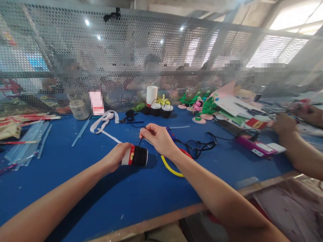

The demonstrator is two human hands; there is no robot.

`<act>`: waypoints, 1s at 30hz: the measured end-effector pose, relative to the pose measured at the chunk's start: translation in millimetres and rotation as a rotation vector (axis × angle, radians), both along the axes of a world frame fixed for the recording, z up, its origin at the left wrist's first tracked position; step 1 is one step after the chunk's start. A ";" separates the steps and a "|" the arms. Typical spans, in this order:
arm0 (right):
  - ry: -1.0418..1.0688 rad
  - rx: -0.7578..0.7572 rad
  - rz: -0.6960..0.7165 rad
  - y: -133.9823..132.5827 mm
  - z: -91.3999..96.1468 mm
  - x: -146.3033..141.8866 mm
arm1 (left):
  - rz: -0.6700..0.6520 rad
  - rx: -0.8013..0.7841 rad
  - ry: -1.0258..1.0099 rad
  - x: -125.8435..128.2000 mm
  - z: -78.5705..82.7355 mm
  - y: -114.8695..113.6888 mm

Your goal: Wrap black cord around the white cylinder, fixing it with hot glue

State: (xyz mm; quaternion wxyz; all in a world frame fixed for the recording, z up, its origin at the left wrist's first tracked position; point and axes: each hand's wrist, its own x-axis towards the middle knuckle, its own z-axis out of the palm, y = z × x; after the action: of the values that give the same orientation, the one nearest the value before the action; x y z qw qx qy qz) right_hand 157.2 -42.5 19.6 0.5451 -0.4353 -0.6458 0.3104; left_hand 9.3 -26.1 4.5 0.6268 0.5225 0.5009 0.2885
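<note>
My left hand [116,156] is wrapped round a paper cup [135,156] lying on its side on the blue table [101,188]; the cup is white and red and wound with black cord. My right hand [158,137] pinches the black cord [140,141] just above the cup, fingers closed on the strand. Yellow-handled scissors [171,168] lie under my right wrist.
Clear glue sticks [27,141] lie at the left, a white ribbon [104,121] and a jar [79,109] behind. Finished black cups [161,109], a stack of white cups [151,95], green paper crafts [204,106], a black cable [199,146] and another person's hands [285,126] are to the right. A perforated metal screen [126,57] backs the table.
</note>
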 end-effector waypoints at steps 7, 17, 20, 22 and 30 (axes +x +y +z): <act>-0.072 0.046 -0.033 2.4 -2.8 1.4 | -0.067 0.044 0.030 3.5 -1.7 -6.0; -0.159 0.068 -0.095 1.1 -2.2 1.6 | -0.077 0.107 0.158 4.4 -0.9 -8.3; -0.189 0.041 -0.114 4.4 -4.0 3.0 | -0.103 0.166 0.203 4.2 1.1 -11.0; -0.202 0.023 -0.119 6.1 -5.4 3.8 | -0.139 0.203 0.203 3.4 2.7 -12.6; -0.312 -0.017 -0.149 9.3 -9.5 4.2 | -0.229 0.283 0.150 2.5 6.8 -15.2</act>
State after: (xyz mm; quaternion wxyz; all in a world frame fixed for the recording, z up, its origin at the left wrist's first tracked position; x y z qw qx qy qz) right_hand 161.4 -33.2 10.1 0.4559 -0.5294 -0.6860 0.2031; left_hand 11.7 -41.3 11.3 0.5368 0.6789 0.4380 0.2432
